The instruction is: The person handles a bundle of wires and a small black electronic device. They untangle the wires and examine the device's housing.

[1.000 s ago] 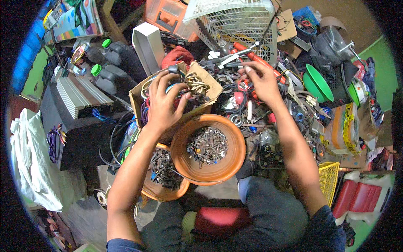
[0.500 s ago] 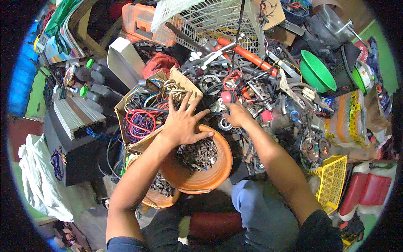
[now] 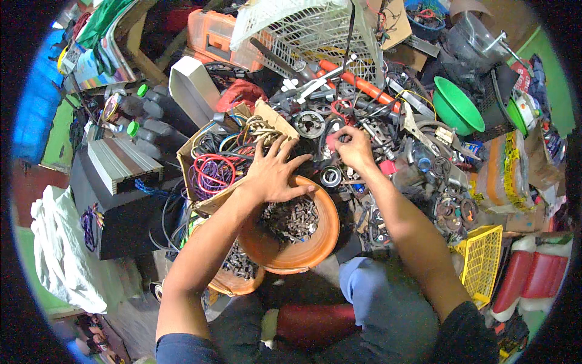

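My left hand [image 3: 273, 170] lies spread, fingers apart, over the near right edge of a cardboard box [image 3: 191, 142] of tangled wires [image 3: 212, 176], its thumb at the rim of an orange bowl [image 3: 324, 236] of small metal screws and bits. My right hand [image 3: 351, 145] has its fingers curled in a pinch among the metal parts, beside a pink round thing [image 3: 332, 141] and black cable; what it holds is partly hidden. A metal bearing [image 3: 331, 176] lies just below it. A second orange bowl [image 3: 248, 285] of small parts sits under my left forearm.
Around are a white plastic basket [image 3: 303, 30], orange case [image 3: 212, 36], red pipe [image 3: 370, 88], green basin [image 3: 454, 112], yellow crate [image 3: 479, 264], taped box [image 3: 503, 176], silver metal housing [image 3: 124, 164], black bottles [image 3: 148, 124] and a white sack [image 3: 63, 249].
My left hand has moved from inside the wire box down to its edge and the bowl rim. My right hand went down into the parts, then slightly up, fingers now curled.
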A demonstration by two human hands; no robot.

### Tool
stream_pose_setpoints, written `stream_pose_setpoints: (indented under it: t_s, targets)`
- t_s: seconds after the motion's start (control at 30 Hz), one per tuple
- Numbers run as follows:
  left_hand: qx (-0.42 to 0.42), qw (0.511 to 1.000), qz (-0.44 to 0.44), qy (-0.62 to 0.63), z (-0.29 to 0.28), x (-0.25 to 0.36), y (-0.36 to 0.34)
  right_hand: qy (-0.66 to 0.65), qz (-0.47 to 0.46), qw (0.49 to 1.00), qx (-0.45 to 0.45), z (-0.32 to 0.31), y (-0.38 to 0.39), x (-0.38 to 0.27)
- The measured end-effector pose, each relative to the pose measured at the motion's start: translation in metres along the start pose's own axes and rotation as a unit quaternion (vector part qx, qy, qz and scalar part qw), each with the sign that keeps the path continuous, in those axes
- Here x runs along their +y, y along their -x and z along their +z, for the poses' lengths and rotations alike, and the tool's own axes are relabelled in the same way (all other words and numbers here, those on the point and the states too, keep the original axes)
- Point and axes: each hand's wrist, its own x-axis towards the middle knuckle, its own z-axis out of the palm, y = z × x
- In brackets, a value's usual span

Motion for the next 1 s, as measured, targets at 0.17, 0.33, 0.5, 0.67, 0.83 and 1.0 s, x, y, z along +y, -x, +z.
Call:
stream_pose_setpoints:
  t_s: [0.17, 0.33, 0.5, 0.67, 0.83, 1.0]
  targets:
    - [-0.008, 0.995, -0.012, 0.098, -0.028, 0.005, 0.016, -0.008, -0.116, 0.993, 0.011, -0.038, 0.013, -0.029]
    - [0.010, 0.999, -0.030, 0.017, -0.093, -0.003, 0.069, -0.062, -0.269, 0.957, -0.093, -0.069, 0.048, -0.122]
    - [0.166, 0.977, -0.114, 0.075, -0.199, 0.013, 0.120, -0.238, -0.277, 0.872, -0.328, -0.118, 0.124, -0.233]
    - [0.335, 0.888, -0.171, 0.266, -0.263, 0.062, 0.178, -0.191, -0.430, 0.795, -0.383, -0.131, 0.185, -0.295]
    - [0.407, 0.813, -0.228, 0.350, -0.289, 0.101, 0.235, -0.056, -0.501, 0.816, -0.283, -0.128, 0.249, -0.331]
    - [0.481, 0.762, -0.231, 0.367, -0.303, 0.107, 0.262, -0.063, -0.540, 0.806, -0.233, -0.123, 0.282, -0.357]
